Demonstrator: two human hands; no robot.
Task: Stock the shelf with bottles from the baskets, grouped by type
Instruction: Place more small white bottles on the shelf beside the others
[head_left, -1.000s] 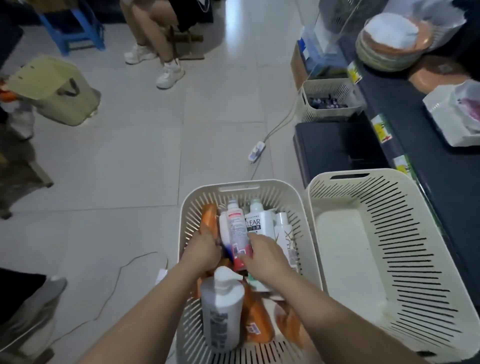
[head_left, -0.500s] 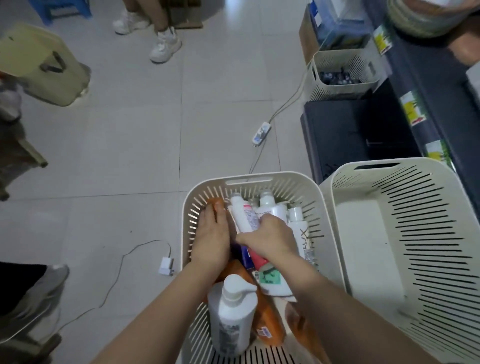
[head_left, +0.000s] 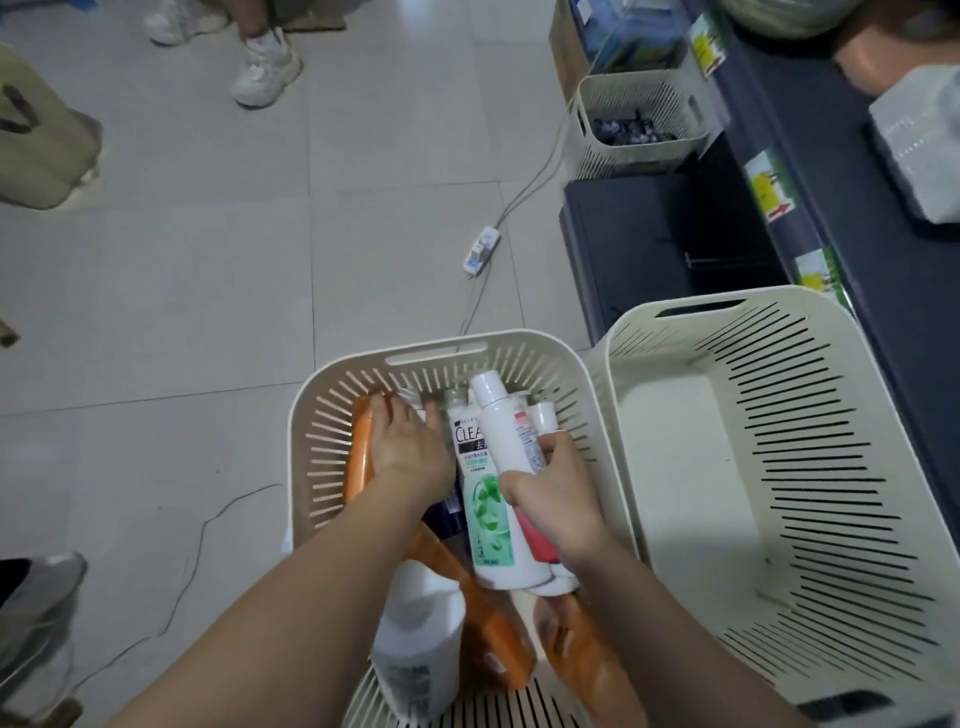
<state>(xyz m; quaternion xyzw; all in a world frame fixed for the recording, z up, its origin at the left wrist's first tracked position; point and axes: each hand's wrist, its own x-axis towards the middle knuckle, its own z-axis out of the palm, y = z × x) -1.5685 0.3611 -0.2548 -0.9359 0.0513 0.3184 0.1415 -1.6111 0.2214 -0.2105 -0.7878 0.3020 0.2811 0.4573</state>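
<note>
A cream slotted basket (head_left: 332, 415) on the floor holds several bottles. My right hand (head_left: 556, 493) grips a white bottle with a red base (head_left: 506, 436), tilted up above the others. Beside it lies a white and green Clear bottle (head_left: 485, 509). My left hand (head_left: 405, 447) reaches into the basket's far left corner, fingers down on an orange bottle (head_left: 358, 457) and a small clear cap; its grip is hidden. A white pump bottle (head_left: 421, 639) and more orange bottles (head_left: 493, 634) lie nearer me. The dark shelf (head_left: 883, 291) runs along the right.
A second, larger cream basket (head_left: 810, 467) stands to the right against the shelf. A smaller basket (head_left: 639, 124) sits farther along. A power strip (head_left: 480, 252) and cables cross the tiled floor. A person's white shoes (head_left: 265, 67) are at the top; a shoe (head_left: 41, 613) is lower left.
My right hand has lifted the white and red bottle higher and to the right. My left hand has reached farther into the basket's back left corner. The view has tilted down.
</note>
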